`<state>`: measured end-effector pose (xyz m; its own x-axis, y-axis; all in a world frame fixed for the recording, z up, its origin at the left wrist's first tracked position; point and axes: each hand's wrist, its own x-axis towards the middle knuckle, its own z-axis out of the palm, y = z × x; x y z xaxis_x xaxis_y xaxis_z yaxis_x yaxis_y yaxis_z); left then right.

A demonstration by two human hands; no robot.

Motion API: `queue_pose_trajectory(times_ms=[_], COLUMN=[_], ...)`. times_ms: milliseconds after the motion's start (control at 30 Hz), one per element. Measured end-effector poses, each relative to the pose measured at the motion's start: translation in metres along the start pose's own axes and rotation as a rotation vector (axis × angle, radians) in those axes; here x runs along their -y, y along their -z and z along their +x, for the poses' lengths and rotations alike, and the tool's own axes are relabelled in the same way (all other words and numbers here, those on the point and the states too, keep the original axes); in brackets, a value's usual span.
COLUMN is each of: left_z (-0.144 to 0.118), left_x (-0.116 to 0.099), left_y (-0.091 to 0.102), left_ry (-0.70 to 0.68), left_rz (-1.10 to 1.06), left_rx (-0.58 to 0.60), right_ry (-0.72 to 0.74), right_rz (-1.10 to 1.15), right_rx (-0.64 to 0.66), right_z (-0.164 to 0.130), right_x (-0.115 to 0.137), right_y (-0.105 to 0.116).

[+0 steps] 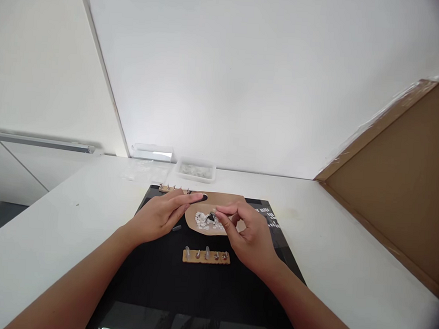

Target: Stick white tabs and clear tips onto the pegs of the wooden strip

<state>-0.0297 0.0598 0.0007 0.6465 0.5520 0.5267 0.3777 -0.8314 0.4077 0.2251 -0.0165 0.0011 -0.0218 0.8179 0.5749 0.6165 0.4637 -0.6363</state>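
Observation:
My left hand (160, 214) is over the far left of a black board, its index finger stretched out and thumb close beneath. A small dark piece (199, 199) shows at that fingertip; its kind is unclear. My right hand (250, 232) pinches thumb and index finger together above a pile of small white pieces (203, 220). What sits in the pinch is too small to name. A black bit (211, 216) lies among the white pieces, on a tan sheet (219, 199). Nearer me, a wooden strip (206, 260) carries several small metal posts, some with clear nail tips upright on them.
The black board (195, 293) lies on a white table (50, 223). A second strip with posts (174, 188) is behind my left hand. Farther back stand a clear plastic tray (195, 171) and thin plastic bags (144, 171). White marks (270, 217) are at right; a cardboard panel (399, 172) borders that side.

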Motion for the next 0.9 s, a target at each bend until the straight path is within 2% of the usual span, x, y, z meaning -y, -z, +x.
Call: queue_pose_trajectory(times_ms=[133,200,433,533,633,700,900], left_z=[-0.001,-0.001,-0.001,0.000,0.004,0.006,0.007], left_x=[-0.008,-0.011,-0.006,-0.010,-0.020,-0.028,-0.040], left_y=[-0.011,-0.017,-0.028,-0.031,-0.033,-0.033,-0.033], left_ry=[0.170,0.200,0.034,0.003,0.078,0.167,0.322], left_rz=[0.082,0.121,0.178,0.117,0.032,-0.057,-0.341], left_rx=[-0.009,-0.042,-0.074,-0.182,-0.286,-0.259,-0.191], right_ry=[0.069,0.111,0.115,0.138,0.166,0.184,0.208], right_rz=[-0.007,-0.021,-0.062,-0.053,-0.040,-0.040,-0.090], right_rx=[0.010,0.018,-0.022,-0.049,-0.047,-0.059,-0.137], right_z=[-0.003,-0.004,-0.002,-0.001,-0.002,-0.002,-0.001], right_x=[0.002,0.000,-0.010,-0.012,-0.012,-0.011,-0.010], right_y=[-0.006,-0.008,-0.009,-0.009,-0.010,-0.011,-0.015])
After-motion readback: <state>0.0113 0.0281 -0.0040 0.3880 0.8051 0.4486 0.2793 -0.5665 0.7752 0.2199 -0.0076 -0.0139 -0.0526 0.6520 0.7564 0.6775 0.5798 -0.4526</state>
